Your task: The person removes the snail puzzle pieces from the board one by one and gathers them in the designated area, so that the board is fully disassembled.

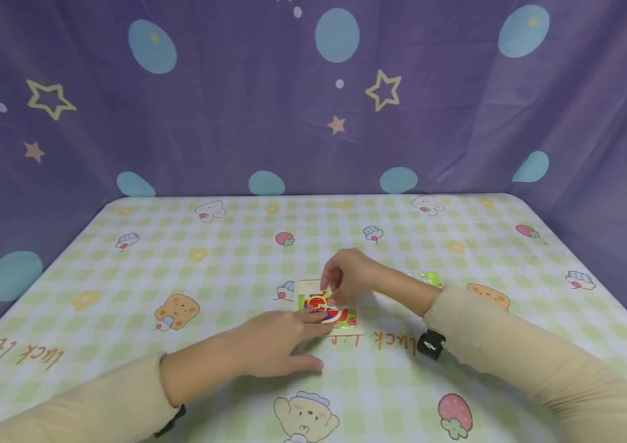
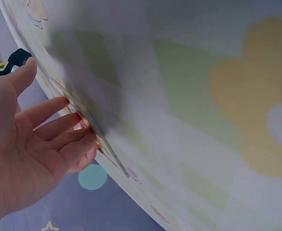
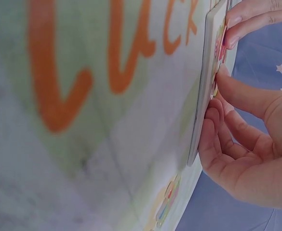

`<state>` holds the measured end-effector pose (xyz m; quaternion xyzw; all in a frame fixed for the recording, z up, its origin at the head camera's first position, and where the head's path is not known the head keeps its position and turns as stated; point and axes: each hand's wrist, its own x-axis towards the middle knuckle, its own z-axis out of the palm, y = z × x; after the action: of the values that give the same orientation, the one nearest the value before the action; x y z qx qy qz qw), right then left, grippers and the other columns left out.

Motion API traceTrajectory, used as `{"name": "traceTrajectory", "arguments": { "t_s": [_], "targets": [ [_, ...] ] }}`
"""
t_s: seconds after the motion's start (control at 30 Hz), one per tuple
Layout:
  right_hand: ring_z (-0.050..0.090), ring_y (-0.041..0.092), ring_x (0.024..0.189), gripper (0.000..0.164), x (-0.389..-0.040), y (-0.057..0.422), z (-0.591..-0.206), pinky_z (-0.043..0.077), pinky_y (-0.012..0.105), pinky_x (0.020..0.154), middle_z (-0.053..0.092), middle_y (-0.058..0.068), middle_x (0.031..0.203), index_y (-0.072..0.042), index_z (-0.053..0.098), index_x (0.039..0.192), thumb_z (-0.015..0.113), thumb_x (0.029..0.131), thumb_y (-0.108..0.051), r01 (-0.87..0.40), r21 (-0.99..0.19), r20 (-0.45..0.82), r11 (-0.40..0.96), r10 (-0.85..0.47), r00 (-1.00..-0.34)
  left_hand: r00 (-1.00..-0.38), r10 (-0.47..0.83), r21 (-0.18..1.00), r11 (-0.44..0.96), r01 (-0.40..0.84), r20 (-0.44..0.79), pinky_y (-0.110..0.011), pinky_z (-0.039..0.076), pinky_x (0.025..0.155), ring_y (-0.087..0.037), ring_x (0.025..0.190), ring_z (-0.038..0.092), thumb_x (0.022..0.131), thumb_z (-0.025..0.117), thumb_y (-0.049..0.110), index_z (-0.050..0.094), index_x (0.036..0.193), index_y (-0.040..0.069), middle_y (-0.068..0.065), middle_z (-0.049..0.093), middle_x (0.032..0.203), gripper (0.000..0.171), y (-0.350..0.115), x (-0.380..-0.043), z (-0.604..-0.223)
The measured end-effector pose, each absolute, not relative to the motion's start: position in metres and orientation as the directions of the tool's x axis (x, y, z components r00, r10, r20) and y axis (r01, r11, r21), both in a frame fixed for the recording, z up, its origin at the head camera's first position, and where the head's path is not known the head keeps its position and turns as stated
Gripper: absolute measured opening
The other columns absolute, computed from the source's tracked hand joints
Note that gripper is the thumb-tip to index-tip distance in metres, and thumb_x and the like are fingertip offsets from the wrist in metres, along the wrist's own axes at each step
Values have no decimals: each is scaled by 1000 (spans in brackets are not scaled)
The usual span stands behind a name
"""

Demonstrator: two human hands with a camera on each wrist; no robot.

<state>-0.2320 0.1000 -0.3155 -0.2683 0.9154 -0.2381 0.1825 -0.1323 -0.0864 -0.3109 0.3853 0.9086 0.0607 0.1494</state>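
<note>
A small flat puzzle board (image 1: 356, 325) with a pale border and a red, green and blue picture lies on the table in the head view. My left hand (image 1: 277, 341) reaches in from the left, its nearly straight fingers resting on the picture and its thumb apart. Over the board's far right part is my right hand (image 1: 353, 274), fingers bent down to the picture. The right wrist view shows that thumb and forefinger around a small coloured puzzle piece (image 3: 214, 88) at the face of the board. In the left wrist view the board (image 2: 113, 153) appears edge-on beneath the left fingertips.
Bright green and yellow pieces (image 1: 431, 279) lie right of the board, partly hidden by the right forearm; the right wrist view shows colourful pieces (image 3: 168, 201) there too. A checked, printed cloth (image 1: 224, 277) covers the table. Behind hangs a purple curtain (image 1: 269, 111).
</note>
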Motion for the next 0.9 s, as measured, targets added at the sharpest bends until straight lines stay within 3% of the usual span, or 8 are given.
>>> {"name": "traceTrajectory", "arguments": {
  "t_s": [0.27, 0.57, 0.9],
  "targets": [
    [53, 6, 63, 19, -232, 98, -314, 42, 15, 60, 63, -5, 69, -13, 72, 84, 84, 70, -9, -357, -545, -242, 759, -550, -799, -635, 753, 233, 657, 717, -171, -42, 45, 107, -24, 134, 49, 90, 62, 47, 54, 138, 17, -6, 49, 147, 57, -88, -135, -312],
    [57, 5, 65, 15, -235, 100, -314, 45, 16, 63, 68, -3, 73, -11, 73, 84, 82, 73, -10, -271, -601, -287, 752, -520, -805, -640, 748, 231, 663, 712, -173, -44, 44, 108, -23, 134, 49, 89, 63, 49, 55, 137, 17, -6, 49, 145, 58, -87, -135, -311],
    [66, 6, 65, 18, -231, 102, -319, 55, 20, 69, 72, 1, 75, -2, 72, 98, 73, 80, -2, -14, -792, -373, 610, -501, -781, -636, 752, 236, 659, 714, -174, -43, 45, 108, -23, 134, 49, 89, 62, 49, 55, 137, 17, -6, 50, 144, 58, -88, -135, -309]
  ]
}}
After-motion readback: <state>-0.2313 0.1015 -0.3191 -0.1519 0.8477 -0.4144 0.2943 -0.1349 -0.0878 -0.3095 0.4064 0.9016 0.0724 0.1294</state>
